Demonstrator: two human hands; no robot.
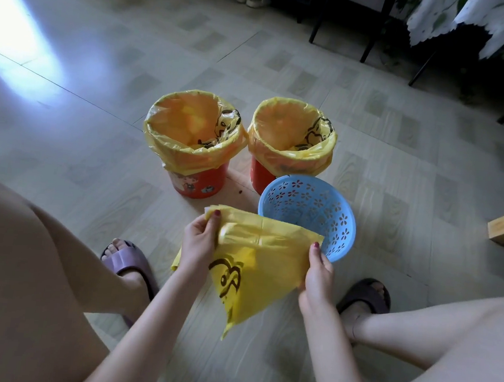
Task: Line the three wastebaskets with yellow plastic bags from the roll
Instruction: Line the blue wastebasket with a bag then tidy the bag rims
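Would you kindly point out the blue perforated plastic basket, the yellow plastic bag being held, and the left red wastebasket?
Blue perforated plastic basket [310,208]: head view, inner wall.
Yellow plastic bag being held [256,270]: head view, flat middle panel.
Left red wastebasket [199,183]: head view, bare red side wall.

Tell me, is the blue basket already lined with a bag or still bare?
Still bare. The blue basket shows its flower holes all over inside, with no plastic over its rim. The yellow bag is outside it, held in the left hand and right hand.
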